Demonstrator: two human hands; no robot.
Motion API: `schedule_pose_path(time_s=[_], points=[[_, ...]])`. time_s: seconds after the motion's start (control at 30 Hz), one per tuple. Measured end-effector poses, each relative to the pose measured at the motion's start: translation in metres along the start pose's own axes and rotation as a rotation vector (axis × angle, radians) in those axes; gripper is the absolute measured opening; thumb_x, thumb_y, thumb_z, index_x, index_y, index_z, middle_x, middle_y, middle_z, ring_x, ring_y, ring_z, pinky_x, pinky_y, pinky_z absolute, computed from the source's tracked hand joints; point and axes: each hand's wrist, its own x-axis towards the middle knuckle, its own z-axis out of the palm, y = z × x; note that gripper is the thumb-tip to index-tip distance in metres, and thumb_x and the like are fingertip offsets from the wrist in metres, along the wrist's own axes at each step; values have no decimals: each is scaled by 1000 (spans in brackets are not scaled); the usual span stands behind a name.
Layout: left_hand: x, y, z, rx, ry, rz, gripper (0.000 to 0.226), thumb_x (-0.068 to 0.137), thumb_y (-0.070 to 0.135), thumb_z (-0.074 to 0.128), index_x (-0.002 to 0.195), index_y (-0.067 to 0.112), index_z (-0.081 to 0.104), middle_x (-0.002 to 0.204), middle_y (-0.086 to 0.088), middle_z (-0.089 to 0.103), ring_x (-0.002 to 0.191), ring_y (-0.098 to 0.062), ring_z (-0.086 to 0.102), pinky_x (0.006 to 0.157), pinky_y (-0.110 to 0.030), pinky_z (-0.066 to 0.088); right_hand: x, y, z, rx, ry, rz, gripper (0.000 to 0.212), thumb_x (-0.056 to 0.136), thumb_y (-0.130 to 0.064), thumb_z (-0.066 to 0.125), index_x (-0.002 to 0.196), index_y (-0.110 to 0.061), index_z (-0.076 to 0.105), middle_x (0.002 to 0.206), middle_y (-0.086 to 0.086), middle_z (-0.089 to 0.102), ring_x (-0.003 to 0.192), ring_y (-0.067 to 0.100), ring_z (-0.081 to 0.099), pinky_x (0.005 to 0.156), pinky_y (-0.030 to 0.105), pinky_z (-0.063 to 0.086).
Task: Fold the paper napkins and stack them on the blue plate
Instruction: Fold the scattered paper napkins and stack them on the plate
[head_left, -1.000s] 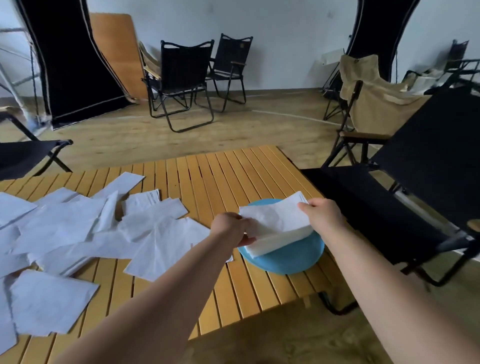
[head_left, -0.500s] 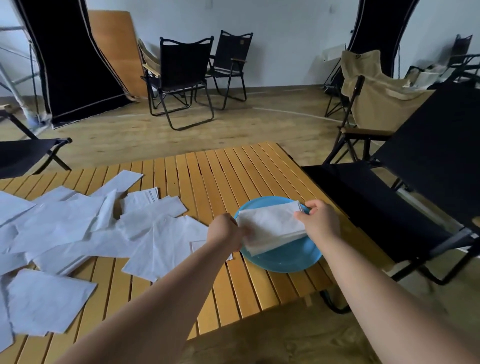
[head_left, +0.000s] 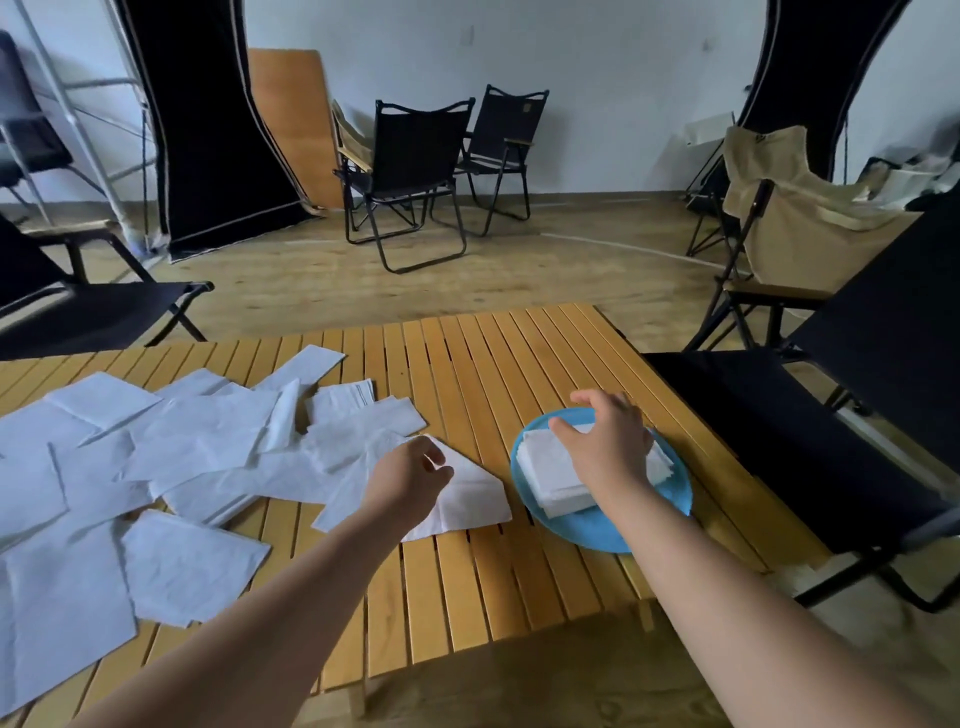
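Now our right hand (head_left: 608, 447) rests with fingers spread and relaxed on the folded napkins (head_left: 550, 475) stacked on the blue plate (head_left: 670, 499). Left of the plate, our left hand (head_left: 410, 480) hovers loosely curled over an unfolded napkin (head_left: 467, 499), gripping nothing we can see.

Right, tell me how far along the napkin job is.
Done: a small stack of folded napkins sits on the plate, right hand spread above it. In hand: left hand reaches onto the nearest flat napkin. Left: the scattered pile, most of the job.
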Motion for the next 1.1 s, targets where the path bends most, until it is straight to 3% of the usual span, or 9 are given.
schedule_pose_path(time_s=[0.3,0.4,0.5,0.67,0.87,1.1], points=[[-37,-74,-55,13,28,-73,25,94,26,67,120,26,66,126,5,66,111,-15,62,82,-24,47,-67,-67,54,29,-221,-66,38,87,-37,74,122,-28,63,125,-6,61,116,19,57,94,37,46],[-50,-89,-61,30,-9,-70,27,94,26,66,120,32,65,129,3,63,104,-16,65,71,-21,50,-90,-83,73,74,-270,-15,39,87,-34,73,124,-28,62,128,-6,62,115,18,58,94,39,53],[-55,-105,-68,15,-55,-64,31,94,26,66,123,37,64,133,3,62,102,-14,65,78,-27,55,-112,-91,96,111,-305,6,41,89,-33,72,128,-27,61,132,-6,61,120,17,58,94,34,55],[-60,-127,-75,-46,-19,-48,30,98,27,60,126,38,63,136,4,61,107,-14,65,87,-31,56,-134,-93,122,3,-294,-20,38,89,-40,71,125,-31,62,132,-8,60,126,15,52,103,38,49],[-58,-132,-66,-64,7,0,34,99,22,57,126,41,62,134,7,62,113,-9,60,87,-21,48,-142,-91,131,-112,-349,-163,43,87,-51,69,127,-37,62,140,-18,47,135,12,36,114,41,30],[-52,-131,-68,-65,51,61,32,98,18,59,124,36,66,137,12,60,125,-10,55,91,-17,39,-140,-100,135,-191,-309,-314,16,96,-37,63,108,-32,73,119,-17,66,113,8,56,111,35,30]])
